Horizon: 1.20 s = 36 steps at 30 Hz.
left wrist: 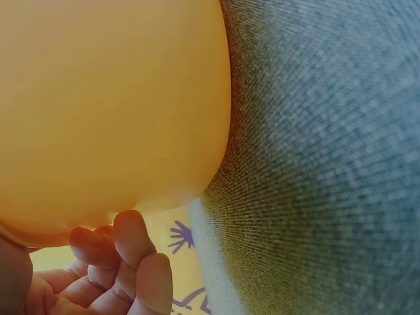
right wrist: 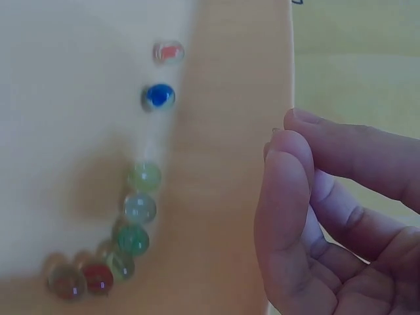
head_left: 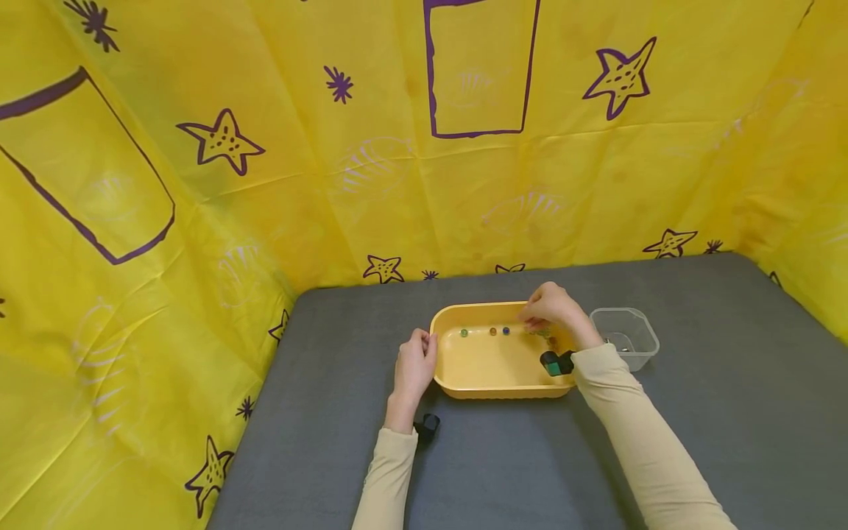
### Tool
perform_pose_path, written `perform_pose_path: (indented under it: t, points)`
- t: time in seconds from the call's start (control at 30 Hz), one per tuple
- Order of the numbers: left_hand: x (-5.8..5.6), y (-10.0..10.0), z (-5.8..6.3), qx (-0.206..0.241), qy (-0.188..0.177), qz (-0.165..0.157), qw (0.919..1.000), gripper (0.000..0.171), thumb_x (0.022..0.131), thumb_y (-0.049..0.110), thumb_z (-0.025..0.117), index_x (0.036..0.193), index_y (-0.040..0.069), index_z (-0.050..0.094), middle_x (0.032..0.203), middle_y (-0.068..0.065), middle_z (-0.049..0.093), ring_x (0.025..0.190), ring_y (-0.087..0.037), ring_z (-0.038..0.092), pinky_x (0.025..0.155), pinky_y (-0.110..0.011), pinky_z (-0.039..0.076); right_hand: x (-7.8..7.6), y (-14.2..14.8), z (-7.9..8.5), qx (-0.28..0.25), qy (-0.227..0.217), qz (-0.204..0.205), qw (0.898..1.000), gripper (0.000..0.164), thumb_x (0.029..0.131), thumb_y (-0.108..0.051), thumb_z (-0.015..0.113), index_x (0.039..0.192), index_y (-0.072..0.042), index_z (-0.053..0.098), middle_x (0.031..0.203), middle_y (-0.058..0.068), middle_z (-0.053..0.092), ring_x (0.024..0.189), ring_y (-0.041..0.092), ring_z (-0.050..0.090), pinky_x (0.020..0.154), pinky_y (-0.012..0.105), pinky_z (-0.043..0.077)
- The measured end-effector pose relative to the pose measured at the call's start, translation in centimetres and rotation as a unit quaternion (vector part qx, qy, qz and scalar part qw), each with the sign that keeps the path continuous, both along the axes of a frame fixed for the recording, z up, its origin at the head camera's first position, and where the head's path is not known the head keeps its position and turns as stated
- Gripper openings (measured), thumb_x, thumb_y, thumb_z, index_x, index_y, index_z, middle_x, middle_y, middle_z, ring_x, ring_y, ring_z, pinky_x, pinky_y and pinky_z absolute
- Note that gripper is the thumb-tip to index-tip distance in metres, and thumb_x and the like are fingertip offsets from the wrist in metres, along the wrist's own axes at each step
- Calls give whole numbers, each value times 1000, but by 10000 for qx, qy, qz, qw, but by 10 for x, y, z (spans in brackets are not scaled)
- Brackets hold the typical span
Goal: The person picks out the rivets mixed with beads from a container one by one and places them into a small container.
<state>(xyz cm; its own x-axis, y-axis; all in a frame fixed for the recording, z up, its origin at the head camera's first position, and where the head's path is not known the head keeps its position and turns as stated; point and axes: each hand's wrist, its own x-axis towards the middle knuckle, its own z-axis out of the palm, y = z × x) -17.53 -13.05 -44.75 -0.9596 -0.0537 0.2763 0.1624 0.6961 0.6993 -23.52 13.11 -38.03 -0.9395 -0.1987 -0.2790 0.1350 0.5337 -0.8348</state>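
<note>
A yellow plastic basin (head_left: 503,392) stands on the grey table, with several glass marbles (right wrist: 133,239) along its far side and corner. My left hand (head_left: 415,364) grips the basin's left rim; in the left wrist view its curled fingers (left wrist: 131,236) touch the outside wall. Over the far right part of the basin is my right hand (head_left: 553,305). Its thumb and index finger are pinched together, and a sliver of a small thing, seemingly a marble, shows at the thumb tip, mostly hidden. A blue marble (right wrist: 159,96) lies apart from the cluster at the corner.
A clear plastic container (head_left: 642,361) stands to the right of the basin, with a few small things inside that are hard to make out. Yellow printed cloth (head_left: 424,191) hangs behind the grey table (head_left: 331,412) and along both sides.
</note>
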Motion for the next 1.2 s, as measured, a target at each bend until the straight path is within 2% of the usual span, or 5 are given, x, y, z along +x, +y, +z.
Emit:
perform_pose_path:
  t: [0.2, 0.53, 0.87, 1.2]
  points:
    - [0, 1, 1, 16, -83, 6, 10000, 19, 94, 19, 53, 88, 1, 56, 67, -5, 56, 53, -13, 49, 50, -27, 42, 4, 12, 4, 34, 50, -147, 9999, 19, 80, -2, 68, 88, 15, 66, 66, 14, 66, 58, 21, 65, 65, 38, 53]
    - [1, 0, 1, 0, -45, -4, 10000, 19, 94, 19, 54, 88, 1, 56, 66, -4, 54, 53, -13, 48, 51, -27, 42, 12, 37, 10, 143, 187, -160, 9996, 21, 81, -2, 66, 90, 16, 63, 66, 11, 65, 61, 22, 66, 64, 36, 54]
    - [3, 1, 3, 38, 3, -29, 10000, 19, 94, 18, 54, 87, 0, 56, 66, -5, 53, 53, -14, 48, 51, -27, 42, 15, 56, 10, 161, 151, -302, 9993, 23, 81, -2, 65, 93, 18, 63, 63, 8, 64, 57, 16, 64, 66, 39, 53]
    - [4, 0, 3, 57, 8, -53, 10000, 19, 94, 18, 53, 88, 0, 56, 67, -4, 53, 53, -13, 47, 50, -27, 41, 20, 70, 13, 184, -16, -499, 9986, 26, 81, -3, 67, 95, 18, 61, 63, 7, 64, 58, 15, 63, 65, 36, 54]
